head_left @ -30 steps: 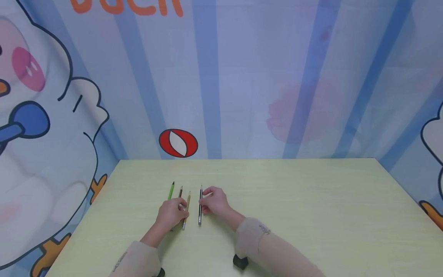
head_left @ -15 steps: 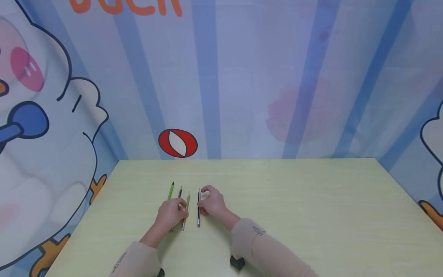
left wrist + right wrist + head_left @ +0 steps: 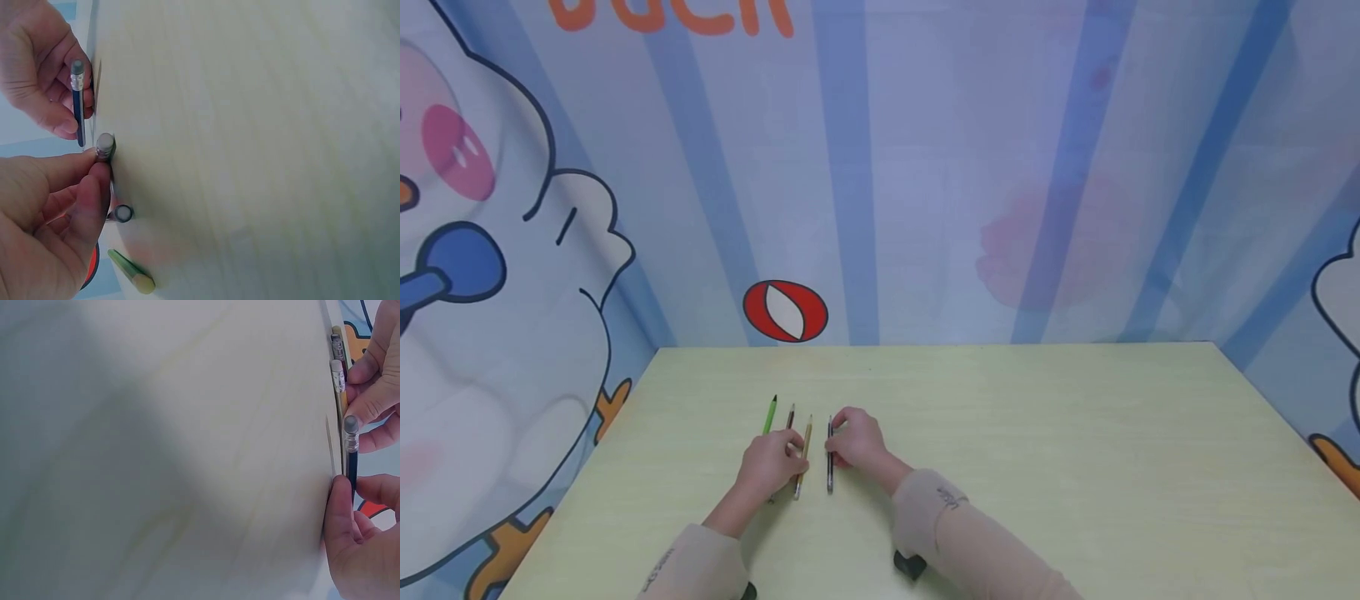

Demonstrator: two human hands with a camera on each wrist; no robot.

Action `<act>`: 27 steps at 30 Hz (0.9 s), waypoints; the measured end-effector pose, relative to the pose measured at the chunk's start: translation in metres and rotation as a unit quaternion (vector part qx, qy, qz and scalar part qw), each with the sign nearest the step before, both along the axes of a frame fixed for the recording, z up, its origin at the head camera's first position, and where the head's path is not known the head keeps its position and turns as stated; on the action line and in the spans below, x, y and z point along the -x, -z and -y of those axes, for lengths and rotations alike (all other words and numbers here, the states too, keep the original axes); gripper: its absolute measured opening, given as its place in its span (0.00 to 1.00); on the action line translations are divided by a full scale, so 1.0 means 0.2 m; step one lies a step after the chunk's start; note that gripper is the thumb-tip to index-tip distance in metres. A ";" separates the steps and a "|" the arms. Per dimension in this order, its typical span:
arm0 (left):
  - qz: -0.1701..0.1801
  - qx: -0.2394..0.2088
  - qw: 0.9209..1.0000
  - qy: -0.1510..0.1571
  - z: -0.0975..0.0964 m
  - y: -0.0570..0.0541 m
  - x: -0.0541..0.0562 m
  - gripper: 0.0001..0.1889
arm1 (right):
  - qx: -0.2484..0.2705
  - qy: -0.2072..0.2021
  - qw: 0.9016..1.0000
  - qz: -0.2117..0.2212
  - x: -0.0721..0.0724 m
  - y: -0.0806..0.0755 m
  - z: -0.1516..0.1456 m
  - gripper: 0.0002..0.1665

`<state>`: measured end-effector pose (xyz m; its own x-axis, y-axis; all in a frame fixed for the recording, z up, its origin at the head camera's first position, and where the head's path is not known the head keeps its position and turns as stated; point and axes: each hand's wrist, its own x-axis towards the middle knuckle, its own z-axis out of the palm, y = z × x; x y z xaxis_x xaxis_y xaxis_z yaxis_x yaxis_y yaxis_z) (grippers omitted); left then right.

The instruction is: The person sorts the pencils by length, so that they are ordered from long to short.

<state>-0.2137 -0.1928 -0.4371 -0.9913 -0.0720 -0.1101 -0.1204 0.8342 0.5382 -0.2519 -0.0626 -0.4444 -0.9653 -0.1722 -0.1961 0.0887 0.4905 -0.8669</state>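
Note:
My left hand (image 3: 770,463) pinches a yellow pencil (image 3: 807,435) between thumb and fingers, its eraser end (image 3: 105,144) toward me. To its left lie a dark reddish-brown pencil (image 3: 791,416), partly hidden behind that hand, and a green pencil (image 3: 771,413) with a dark tip. My right hand (image 3: 859,442) pinches a dark pencil (image 3: 830,477) just right of the yellow one, with a gap between them. In the right wrist view, the dark pencil's grey eraser and silver ferrule (image 3: 352,440) stick out past the thumb. All the pencils point away from me, roughly side by side.
The pale wooden table (image 3: 1037,450) reaches back to a blue striped backdrop (image 3: 925,208) with cartoon figures. A small black object (image 3: 910,566) shows under the right sleeve (image 3: 925,508), and another at the left cuff (image 3: 748,591).
My right hand has shifted slightly left and toward me with the dark pencil, bringing it closer to the yellow pencil. The left hand stays in place.

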 end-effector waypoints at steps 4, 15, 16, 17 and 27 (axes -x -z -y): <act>-0.003 -0.003 1.000 0.000 0.00 0.01 0.00 0.11 | -0.016 -0.004 1.000 -0.010 0.00 0.00 0.00 0.12; -0.003 -0.002 1.000 0.006 0.00 0.01 0.00 0.11 | -0.055 -0.024 0.998 -0.028 0.00 0.00 0.01 0.11; -0.003 -0.001 1.000 0.006 0.00 0.01 0.00 0.11 | -0.060 -0.026 0.997 -0.030 0.00 0.00 0.01 0.11; -0.003 -0.001 1.000 0.007 0.00 0.00 0.00 0.11 | -0.064 -0.029 0.997 -0.032 0.00 0.00 0.01 0.11; 0.000 0.000 1.000 0.004 0.00 0.00 0.00 0.11 | -0.118 -0.052 0.989 -0.074 0.00 0.00 0.02 0.08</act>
